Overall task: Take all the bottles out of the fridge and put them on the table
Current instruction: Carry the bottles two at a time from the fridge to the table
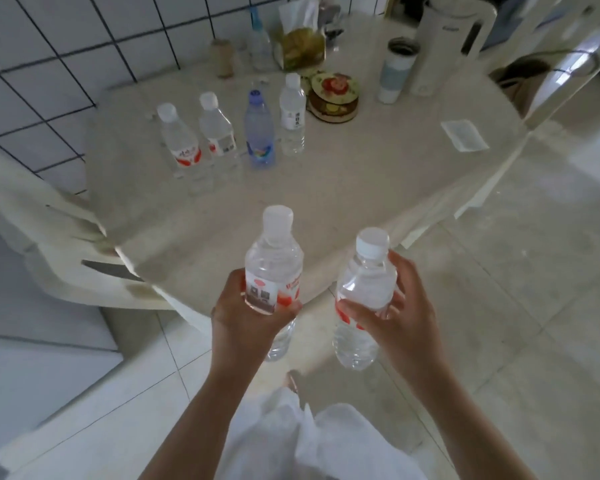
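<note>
**Clear plastic water bottles held in both hands at the table's edge**

Clear plastic, white-capped and banded with a red-and-white label, one water bottle (273,271) stands upright in the left hand (246,320). The fingers wrap round its lower half, closed firmly on the label. A second water bottle (362,296) of the same kind sits in the right hand (400,306), tilted slightly, with the thumb across the front and the fingers curled behind, clamped on its middle. Both bottles are in the air, just short of the near rim of the round, pale stone-look table (326,202), and apart from each other.

Further back on the table four bottles stand upright in a loose row: two clear red-labelled bottles (179,136) (217,128) on the left, a blue-tinted bottle (260,131) beside them, then a clear bottle with a white label (292,116). Just right of that row sits a round decorated tin (333,97). Behind it are a grey-and-white tumbler (395,69), a tall white appliance (444,39), another clear bottle (260,43), a clear bag with yellowish contents (302,46) and a small beige jar (222,57). A flat white packet (465,135) lies near the right rim.

White wall tiles with dark grout (66,46) rise behind the table, a cream plastic chair (49,237) stands at its left, and pale floor tiles (516,271) lie underfoot.
</note>
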Tool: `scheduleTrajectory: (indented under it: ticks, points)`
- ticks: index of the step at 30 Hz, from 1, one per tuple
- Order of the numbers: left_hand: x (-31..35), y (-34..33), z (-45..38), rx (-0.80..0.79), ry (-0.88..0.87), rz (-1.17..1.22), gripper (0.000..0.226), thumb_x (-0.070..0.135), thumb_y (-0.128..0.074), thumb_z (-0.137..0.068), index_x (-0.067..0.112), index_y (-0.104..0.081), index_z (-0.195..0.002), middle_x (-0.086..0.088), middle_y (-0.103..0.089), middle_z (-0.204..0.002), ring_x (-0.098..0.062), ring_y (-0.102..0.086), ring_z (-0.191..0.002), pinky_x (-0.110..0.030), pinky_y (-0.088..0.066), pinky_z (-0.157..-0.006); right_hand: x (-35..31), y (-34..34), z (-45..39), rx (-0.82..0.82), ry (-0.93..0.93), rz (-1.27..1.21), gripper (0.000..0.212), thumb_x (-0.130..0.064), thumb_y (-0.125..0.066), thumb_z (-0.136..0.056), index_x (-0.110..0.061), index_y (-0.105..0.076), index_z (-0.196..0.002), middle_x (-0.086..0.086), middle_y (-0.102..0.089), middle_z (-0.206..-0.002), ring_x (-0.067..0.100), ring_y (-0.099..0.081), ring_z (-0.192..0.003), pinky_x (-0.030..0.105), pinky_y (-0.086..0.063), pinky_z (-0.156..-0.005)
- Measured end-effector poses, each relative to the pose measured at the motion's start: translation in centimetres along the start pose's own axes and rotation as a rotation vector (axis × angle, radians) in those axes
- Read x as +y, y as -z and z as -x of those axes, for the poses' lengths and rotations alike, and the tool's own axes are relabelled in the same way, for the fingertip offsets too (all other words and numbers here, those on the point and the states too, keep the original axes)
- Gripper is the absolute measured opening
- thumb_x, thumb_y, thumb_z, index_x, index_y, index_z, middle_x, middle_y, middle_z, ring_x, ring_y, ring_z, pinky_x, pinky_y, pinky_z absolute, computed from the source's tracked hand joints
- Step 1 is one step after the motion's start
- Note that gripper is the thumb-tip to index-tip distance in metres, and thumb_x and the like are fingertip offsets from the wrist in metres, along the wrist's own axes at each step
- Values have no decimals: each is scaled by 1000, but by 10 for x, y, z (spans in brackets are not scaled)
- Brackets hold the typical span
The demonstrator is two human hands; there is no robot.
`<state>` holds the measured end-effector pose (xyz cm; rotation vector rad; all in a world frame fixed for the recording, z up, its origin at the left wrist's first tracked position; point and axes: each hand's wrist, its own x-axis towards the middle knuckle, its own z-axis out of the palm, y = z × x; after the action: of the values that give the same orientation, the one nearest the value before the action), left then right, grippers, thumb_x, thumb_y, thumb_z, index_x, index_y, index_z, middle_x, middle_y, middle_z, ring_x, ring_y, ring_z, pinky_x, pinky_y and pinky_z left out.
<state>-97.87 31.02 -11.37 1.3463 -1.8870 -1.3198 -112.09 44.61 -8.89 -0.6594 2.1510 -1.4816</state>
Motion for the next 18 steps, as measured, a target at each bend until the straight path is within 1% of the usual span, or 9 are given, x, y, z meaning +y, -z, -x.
scheduleTrajectory:
  ticks: [3, 5, 7, 9, 10, 12, 14, 16, 18]
  points:
    - [5, -7, -32, 51, 11, 18, 59, 28, -92, -54, 27, -58, -102, 12, -69, -85, 2, -65, -74, -17, -52, -66, -5, -9, -42, -24, -6, -42, 76, -36, -85, -51, -47, -48, -117, -25, -66, -103, 3, -68, -94, 41, -57, -84]
    - [8, -15, -48, 85, 35, 59, 60, 28, -92, -54, 28, -59, -103, 12, -69, -89, 0, -67, -77, -23, -55, -70, -8, -12, -69, -45, -7, -84, 75, -27, -85, -53, -41, -50, -118, -21, -68, -101, 3, -68, -93, 36, -57, -82]
    - [10, -26, -65, 132, 62, 77, 61, 29, -92, -54, 28, -58, -104, 13, -69, -90, -1, -67, -81, -25, -56, -72, -8, -13, -100, -74, 12, -102, 75, -21, -86, -54, -35, -51, -118, -17, -68, -101, 3, -68, -93, 28, -56, -78]
    - [14, -38, -82, 183, 64, 65, 63, 30, -92, -53, 27, -58, -106, 13, -69, -92, -3, -67, -84, -28, -57, -75, -9, -14, -129, -118, 32, -95, 75, -17, -88, -55, -39, -50, -115, -19, -68, -100, 3, -68, -91, 23, -54, -75]
    - [16, -45, -91, 206, 69, 62, 64, 30, -92, -53, 26, -58, -107, 12, -69, -93, -6, -67, -86, -30, -57, -77, -10, -15, -145, -136, 37, -86, 74, -19, -88, -54, -42, -49, -113, -21, -68, -100, 4, -68, -90, 25, -55, -75]
    - [22, -61, -110, 247, 97, 67, 64, 28, -92, -55, 24, -58, -109, 12, -69, -93, -10, -67, -87, -35, -57, -79, -13, -16, -180, -163, 47, -53, 74, -30, -87, -50, -48, -47, -109, -23, -67, -98, 9, -69, -86, 38, -58, -75]
    - [30, -78, -130, 300, 127, 63, 60, 25, -91, -57, 28, -57, -106, 16, -67, -90, -5, -66, -84, -33, -56, -79, -15, -15, -216, -212, 56, -18, 75, -32, -89, -50, -53, -44, -106, -26, -67, -96, 13, -70, -82, 49, -58, -74]
    - [39, -92, -145, 357, 138, 71, 62, 22, -92, -57, 32, -56, -106, 20, -66, -89, 2, -64, -83, -24, -53, -76, -15, -13, -245, -277, 55, -5, 75, -20, -91, -55, -51, -44, -106, -24, -67, -94, 11, -70, -81, 51, -58, -72]
    - [46, -107, -159, 418, 168, 74, 66, 19, -93, -54, 28, -56, -108, 21, -66, -90, 8, -63, -82, -20, -50, -74, -17, -11, -274, -324, 64, 19, 75, -21, -90, -56, -46, -45, -110, -14, -68, -95, 12, -69, -83, 50, -58, -74]
